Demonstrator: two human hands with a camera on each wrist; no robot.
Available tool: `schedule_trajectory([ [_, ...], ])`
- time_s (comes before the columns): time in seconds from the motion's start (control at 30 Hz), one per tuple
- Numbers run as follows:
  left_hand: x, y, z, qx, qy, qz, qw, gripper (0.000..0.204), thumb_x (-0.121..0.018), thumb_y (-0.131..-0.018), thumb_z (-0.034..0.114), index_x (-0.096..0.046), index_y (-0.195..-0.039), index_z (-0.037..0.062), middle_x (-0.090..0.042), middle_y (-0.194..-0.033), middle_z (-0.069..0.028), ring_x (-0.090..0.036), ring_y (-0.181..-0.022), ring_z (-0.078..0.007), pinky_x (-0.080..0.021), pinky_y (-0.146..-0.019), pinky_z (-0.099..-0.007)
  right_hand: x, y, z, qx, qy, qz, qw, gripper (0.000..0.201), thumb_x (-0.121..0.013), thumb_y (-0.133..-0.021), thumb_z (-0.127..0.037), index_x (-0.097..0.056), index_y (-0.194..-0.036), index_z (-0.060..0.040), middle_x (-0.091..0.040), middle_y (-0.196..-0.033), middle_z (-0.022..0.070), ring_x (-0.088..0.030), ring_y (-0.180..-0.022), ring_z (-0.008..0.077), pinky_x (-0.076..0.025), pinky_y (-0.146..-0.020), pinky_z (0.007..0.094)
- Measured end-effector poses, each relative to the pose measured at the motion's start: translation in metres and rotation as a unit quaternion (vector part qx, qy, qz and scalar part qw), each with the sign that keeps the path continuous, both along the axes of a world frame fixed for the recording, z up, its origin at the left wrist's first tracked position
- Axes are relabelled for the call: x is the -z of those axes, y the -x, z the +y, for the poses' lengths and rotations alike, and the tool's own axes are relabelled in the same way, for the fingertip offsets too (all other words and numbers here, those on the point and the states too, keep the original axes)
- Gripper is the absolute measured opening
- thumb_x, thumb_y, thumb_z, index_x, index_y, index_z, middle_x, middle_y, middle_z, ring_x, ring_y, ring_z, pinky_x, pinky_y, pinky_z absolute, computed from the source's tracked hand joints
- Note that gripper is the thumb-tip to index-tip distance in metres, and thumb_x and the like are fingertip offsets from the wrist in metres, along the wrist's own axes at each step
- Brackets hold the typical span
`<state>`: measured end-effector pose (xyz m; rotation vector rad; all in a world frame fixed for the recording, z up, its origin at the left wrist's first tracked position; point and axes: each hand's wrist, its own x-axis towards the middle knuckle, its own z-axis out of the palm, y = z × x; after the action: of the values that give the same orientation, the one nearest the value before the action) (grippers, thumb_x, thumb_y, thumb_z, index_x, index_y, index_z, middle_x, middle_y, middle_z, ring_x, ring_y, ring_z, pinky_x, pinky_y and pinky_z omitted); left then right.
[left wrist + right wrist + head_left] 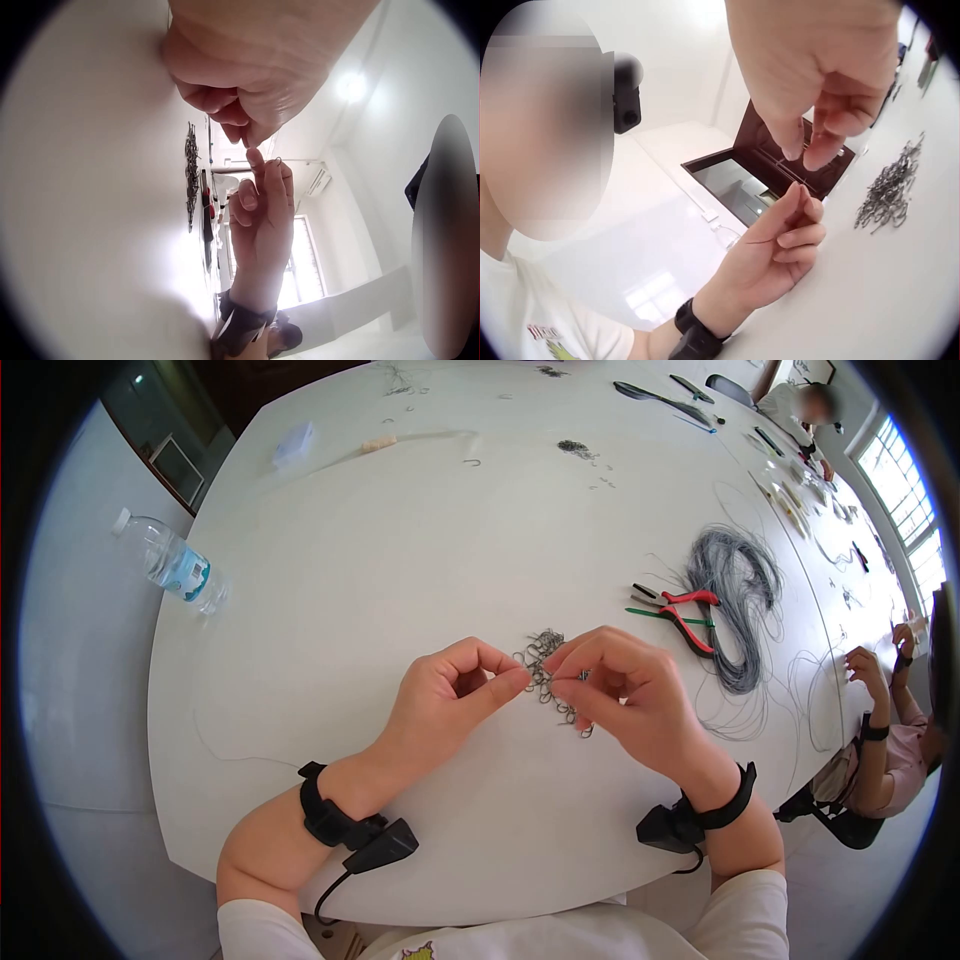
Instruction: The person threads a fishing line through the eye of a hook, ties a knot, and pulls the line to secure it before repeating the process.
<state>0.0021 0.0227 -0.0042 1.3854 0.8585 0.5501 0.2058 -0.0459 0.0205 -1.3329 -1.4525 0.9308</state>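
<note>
Thumb and index finger of my left hand (450, 685) are pressed together in a pinch; what sits between the tips is hidden. My right hand (640, 690) faces it a short distance away, thumb and index finger bent toward each other. At its fingertips in the left wrist view shows a small bent wire hook (278, 160), partly covered by a finger. Behind and under both hands lies a pile of grey wire hooks (543, 650), partly hidden by the right hand. That same pile (891, 187) spreads on the white table beside the hands in the right wrist view.
Red-handled pliers (690, 597) lie to the right, with a loose bundle of grey wire (765, 570) beside them. A water bottle (185, 572) lies at the left. Farther back are a wooden-handled tool (378, 445) and another small pile (575, 448). Other people sit along the right.
</note>
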Motion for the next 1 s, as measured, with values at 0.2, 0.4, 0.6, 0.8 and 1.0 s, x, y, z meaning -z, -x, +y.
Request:
schedule_trajectory([
  [0.2,-0.003,0.0,0.0,0.01,-0.024,0.022,0.999,0.013,-0.065,-0.096,0.018,-0.066,-0.094,0.0045,-0.062,-0.085,0.0056,-0.051,-0.078,-0.0015,-0.043,-0.072,-0.0195,0.001,0.005,-0.001,-0.029,-0.023,-0.076,0.996,0.006,-0.071,-0.084,-0.003,-0.065,-0.085,-0.0037,-0.064,-0.082,0.0043,-0.059,-0.061,0.0125,-0.046,-0.051,0.025],
  [0.4,-0.008,-0.001,0.002,0.019,0.003,0.032,0.999,0.016,-0.065,-0.096,0.016,-0.071,-0.099,0.0019,-0.068,-0.091,0.0014,-0.056,-0.084,-0.0048,-0.045,-0.078,-0.0212,-0.001,0.001,-0.001,-0.03,-0.046,-0.102,0.993,0.007,-0.07,-0.083,-0.001,-0.064,-0.084,-0.0039,-0.064,-0.083,0.0041,-0.059,-0.062,0.0138,-0.047,-0.051,0.0254],
  [0.6,-0.014,-0.002,0.0,0.014,0.044,0.007,0.999,0.019,-0.065,-0.096,0.017,-0.072,-0.101,-0.0003,-0.07,-0.095,-0.0011,-0.059,-0.089,-0.0064,-0.047,-0.083,-0.0218,-0.003,0.002,-0.001,-0.024,-0.105,-0.154,0.982,0.009,-0.07,-0.082,0.001,-0.063,-0.083,-0.0048,-0.064,-0.085,0.004,-0.062,-0.064,0.0145,-0.047,-0.05,0.026],
  [0.8,-0.009,-0.002,-0.003,0.011,0.053,0.002,0.999,0.02,-0.065,-0.097,0.018,-0.072,-0.102,0.0002,-0.07,-0.095,-0.0012,-0.059,-0.09,-0.0065,-0.046,-0.084,-0.0224,0.005,0.015,-0.003,0.006,-0.139,-0.145,0.98,0.011,-0.069,-0.081,0.003,-0.062,-0.084,-0.0049,-0.066,-0.085,0.0044,-0.065,-0.064,0.0156,-0.05,-0.051,0.0256],
  [1.0,-0.008,-0.002,-0.005,0.014,0.054,-0.025,0.998,0.021,-0.064,-0.097,0.02,-0.072,-0.103,0.0011,-0.069,-0.095,-0.0007,-0.058,-0.09,-0.0057,-0.045,-0.083,-0.0219,0.015,0.014,0.0,0.025,-0.192,-0.169,0.966,0.013,-0.068,-0.08,0.006,-0.061,-0.083,-0.0047,-0.065,-0.083,0.0048,-0.065,-0.063,0.0179,-0.051,-0.051,0.0275],
])
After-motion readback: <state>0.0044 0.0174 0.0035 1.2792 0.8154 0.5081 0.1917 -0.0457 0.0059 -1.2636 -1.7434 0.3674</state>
